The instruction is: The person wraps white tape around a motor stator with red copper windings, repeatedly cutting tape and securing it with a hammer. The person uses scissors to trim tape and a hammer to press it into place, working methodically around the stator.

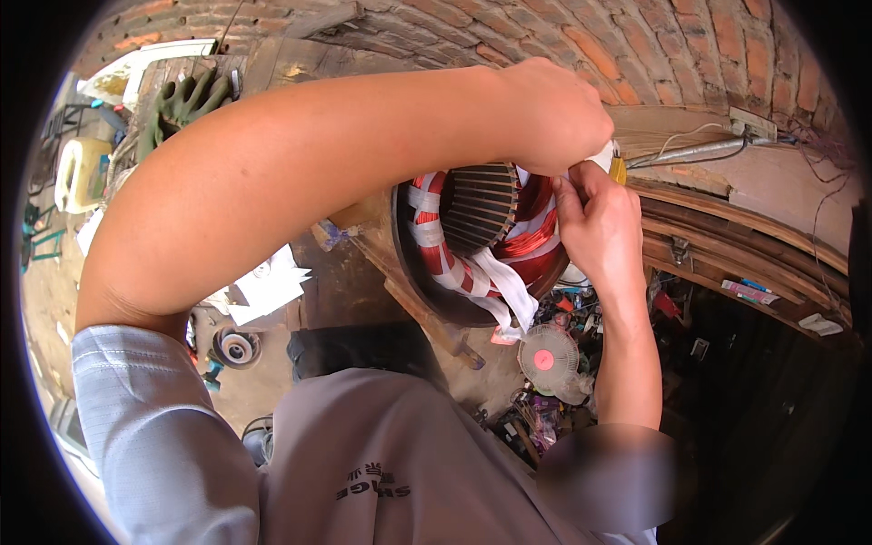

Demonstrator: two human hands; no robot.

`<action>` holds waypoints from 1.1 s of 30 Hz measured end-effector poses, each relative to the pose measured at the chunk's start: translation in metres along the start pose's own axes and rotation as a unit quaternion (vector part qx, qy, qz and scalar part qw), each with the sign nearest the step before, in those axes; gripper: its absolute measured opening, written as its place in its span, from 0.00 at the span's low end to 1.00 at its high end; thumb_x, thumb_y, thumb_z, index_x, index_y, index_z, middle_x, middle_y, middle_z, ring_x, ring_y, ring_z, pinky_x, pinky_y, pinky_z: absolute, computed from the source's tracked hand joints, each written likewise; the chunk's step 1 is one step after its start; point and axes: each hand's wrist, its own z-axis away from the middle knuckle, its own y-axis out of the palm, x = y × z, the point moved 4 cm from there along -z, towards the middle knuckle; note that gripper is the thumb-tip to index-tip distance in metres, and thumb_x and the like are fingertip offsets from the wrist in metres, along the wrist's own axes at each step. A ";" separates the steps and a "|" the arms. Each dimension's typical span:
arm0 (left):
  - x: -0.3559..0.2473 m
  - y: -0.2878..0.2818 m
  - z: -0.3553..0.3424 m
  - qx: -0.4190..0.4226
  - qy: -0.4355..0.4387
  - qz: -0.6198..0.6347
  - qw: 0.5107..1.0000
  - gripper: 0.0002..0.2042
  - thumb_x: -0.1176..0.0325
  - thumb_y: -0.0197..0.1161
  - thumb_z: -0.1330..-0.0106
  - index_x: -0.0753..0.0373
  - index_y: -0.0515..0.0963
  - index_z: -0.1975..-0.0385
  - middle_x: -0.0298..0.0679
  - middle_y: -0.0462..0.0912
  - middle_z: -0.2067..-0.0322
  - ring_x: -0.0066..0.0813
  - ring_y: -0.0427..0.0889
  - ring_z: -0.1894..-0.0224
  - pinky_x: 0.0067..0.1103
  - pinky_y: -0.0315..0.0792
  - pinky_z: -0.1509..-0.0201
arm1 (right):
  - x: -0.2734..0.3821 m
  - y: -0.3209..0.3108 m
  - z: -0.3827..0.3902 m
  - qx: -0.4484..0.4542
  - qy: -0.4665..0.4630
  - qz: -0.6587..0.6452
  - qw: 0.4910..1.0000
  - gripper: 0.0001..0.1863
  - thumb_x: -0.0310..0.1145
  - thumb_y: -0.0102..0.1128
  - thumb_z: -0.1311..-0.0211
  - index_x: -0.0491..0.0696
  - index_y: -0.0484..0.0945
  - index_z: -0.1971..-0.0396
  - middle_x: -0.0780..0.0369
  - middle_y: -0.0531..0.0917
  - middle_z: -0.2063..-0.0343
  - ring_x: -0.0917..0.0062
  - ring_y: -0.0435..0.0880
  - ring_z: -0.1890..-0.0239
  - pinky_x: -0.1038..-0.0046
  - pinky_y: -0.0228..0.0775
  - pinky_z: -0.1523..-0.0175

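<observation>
Head view: 2 bare hands meet at the far right rim of a round, dark metal motor stator [472, 209] with ribbed slots and glossy copper-red windings. Left hand [554, 113] and right hand [595, 218] pinch flat white cloth tape [504, 282] wrapping the coils.

Both hands, the left hand [554, 113] and right hand [595, 222], pinch white cloth tape [495, 282] at the copper-wound round motor stator [477, 241].

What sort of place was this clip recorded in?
Most likely a small motor repair workshop. Both hands, left hand and right hand, work at a motor stator with copper windings bound in white tape. Behind is a bare brick wall, and a cluttered floor lies below.
</observation>
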 end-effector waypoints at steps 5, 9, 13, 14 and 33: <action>0.010 0.006 0.007 -0.024 -0.013 0.032 0.999 0.06 0.65 0.67 0.36 0.56 0.86 0.63 0.40 0.86 0.61 0.49 0.87 0.58 0.42 0.80 0.56 | -0.025 -0.023 -0.005 0.035 0.077 -0.182 0.980 0.15 0.38 0.69 0.32 0.39 0.85 0.66 0.59 0.85 0.79 0.72 0.82 0.76 0.70 0.72 0.67; -0.007 0.006 0.023 -0.010 -0.036 -0.015 0.999 0.12 0.74 0.65 0.40 0.61 0.82 0.56 0.43 0.84 0.56 0.48 0.86 0.53 0.40 0.80 0.49 | -0.085 -0.038 0.044 -0.121 0.168 -0.398 0.894 0.15 0.40 0.68 0.28 0.43 0.85 0.69 0.70 0.79 0.81 0.90 0.71 0.81 0.83 0.61 0.75; -0.047 0.007 0.054 -0.157 -0.010 0.062 0.986 0.19 0.68 0.69 0.37 0.65 0.80 0.47 0.48 0.78 0.42 0.48 0.78 0.39 0.36 0.75 0.37 | -0.156 0.019 0.092 -0.149 0.222 -0.463 0.845 0.13 0.37 0.66 0.27 0.43 0.83 0.68 0.69 0.79 0.81 0.90 0.69 0.82 0.83 0.60 0.76; -0.055 0.013 0.058 -0.136 -0.032 0.105 0.985 0.22 0.66 0.70 0.36 0.66 0.78 0.43 0.50 0.75 0.38 0.49 0.76 0.36 0.36 0.74 0.34 | -0.167 0.035 0.103 -0.147 0.243 -0.477 0.832 0.13 0.37 0.66 0.26 0.43 0.83 0.70 0.69 0.79 0.81 0.90 0.70 0.82 0.83 0.60 0.77; -0.142 0.064 0.064 -0.232 -0.350 -0.040 0.907 0.13 0.69 0.75 0.37 0.70 0.82 0.61 0.48 0.84 0.65 0.41 0.86 0.68 0.30 0.78 0.62 | -0.250 0.183 0.077 -0.095 0.170 -0.382 0.904 0.09 0.32 0.66 0.37 0.44 0.87 0.61 0.53 0.90 0.68 0.63 0.91 0.61 0.62 0.81 0.53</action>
